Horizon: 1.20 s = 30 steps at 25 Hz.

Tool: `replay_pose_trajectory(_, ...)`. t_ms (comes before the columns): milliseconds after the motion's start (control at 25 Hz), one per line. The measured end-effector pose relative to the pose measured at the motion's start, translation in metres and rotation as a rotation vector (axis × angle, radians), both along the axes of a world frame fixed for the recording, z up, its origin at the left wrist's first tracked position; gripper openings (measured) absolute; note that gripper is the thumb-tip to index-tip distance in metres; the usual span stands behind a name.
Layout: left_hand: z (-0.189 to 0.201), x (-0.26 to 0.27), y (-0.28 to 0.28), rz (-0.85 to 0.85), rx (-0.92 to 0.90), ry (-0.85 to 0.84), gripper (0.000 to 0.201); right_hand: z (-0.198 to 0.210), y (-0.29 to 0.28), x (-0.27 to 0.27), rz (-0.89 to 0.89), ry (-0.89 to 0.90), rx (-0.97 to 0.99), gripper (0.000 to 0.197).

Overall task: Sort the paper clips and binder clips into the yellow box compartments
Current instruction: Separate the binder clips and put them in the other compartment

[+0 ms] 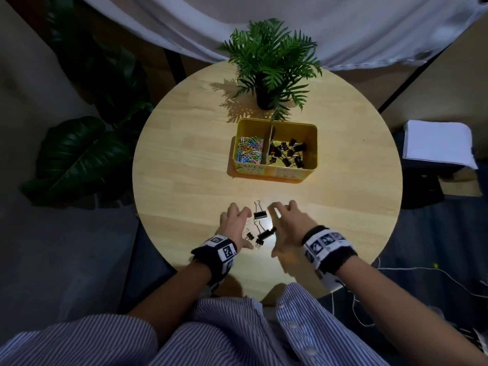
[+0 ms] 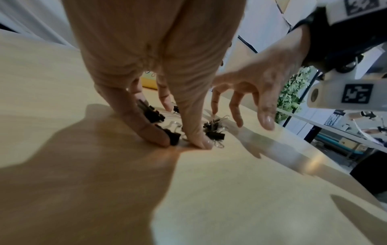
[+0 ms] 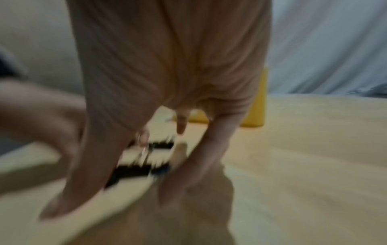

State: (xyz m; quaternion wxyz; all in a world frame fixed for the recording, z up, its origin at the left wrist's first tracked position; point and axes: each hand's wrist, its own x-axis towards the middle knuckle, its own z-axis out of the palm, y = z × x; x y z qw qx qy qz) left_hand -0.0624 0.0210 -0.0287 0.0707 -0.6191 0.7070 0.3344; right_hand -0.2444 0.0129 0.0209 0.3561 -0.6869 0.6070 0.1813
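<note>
The yellow box [image 1: 274, 174] stands mid-table; its left compartment holds coloured paper clips [image 1: 249, 151], its right one black binder clips [image 1: 289, 153]. Several black binder clips lie loose on the table near the front edge: one [image 1: 260, 214] farther out, others [image 1: 265, 234] nearer me. My left hand [image 1: 237, 224] is spread on their left, thumb and a fingertip pressing the table beside a clip [image 2: 175, 137]. My right hand [image 1: 285, 225] hovers spread on their right, holding nothing. The right wrist view is motion-blurred; dark clips [image 3: 134, 172] show between the fingers.
The round wooden table [image 1: 184, 154] carries a potted fern [image 1: 269, 75] just behind the box. A large-leaved plant [image 1: 79, 154] stands off the table to the left, and a stack of white paper [image 1: 438, 146] lies off it to the right.
</note>
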Motion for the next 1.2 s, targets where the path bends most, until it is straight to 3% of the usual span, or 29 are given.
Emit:
replay_pose_trajectory(80, -0.003, 0.003, 0.001, 0.007, -0.044, 0.015, 0.052, -0.021, 0.004, 0.014, 0.011, -0.026, -0.064, 0.116)
replay_pose_trajectory(200, -0.003, 0.003, 0.001, 0.060, -0.098, 0.030, 0.025, -0.024, -0.002, 0.032, 0.001, -0.071, -0.177, 0.085)
replay_pose_trajectory(320, -0.003, 0.006, -0.007, 0.130, -0.117, 0.036, 0.020, -0.031, -0.005, 0.031, -0.040, -0.109, -0.229, 0.051)
replay_pose_trajectory(480, 0.005, 0.012, -0.023, 0.122, -0.101, 0.072, 0.021, -0.032, -0.011, 0.015, -0.105, -0.135, -0.223, 0.030)
replay_pose_trajectory(640, 0.017, 0.017, -0.038, 0.188, -0.081, 0.150, 0.015, -0.003, -0.024, -0.001, -0.203, -0.286, -0.298, 0.010)
replay_pose_trajectory(880, 0.073, -0.011, -0.069, 0.451, 0.103, 0.525, 0.018, 0.064, -0.070, -0.035, -0.319, -0.411, -0.664, 0.008)
replay_pose_trajectory(1000, 0.119, -0.044, -0.107, 0.392, 0.048, 0.615, 0.022, 0.079, -0.111, -0.045, -0.351, -0.361, -0.682, 0.016)
replay_pose_trajectory(1080, 0.148, -0.060, -0.127, 0.342, -0.009, 0.663, 0.044, 0.080, -0.119, -0.047, -0.415, -0.310, -0.693, 0.027)
replay_pose_trajectory(1200, 0.161, -0.052, -0.125, 0.264, -0.168, 0.549, 0.057, 0.073, -0.096, -0.048, -0.541, -0.270, -0.843, 0.020)
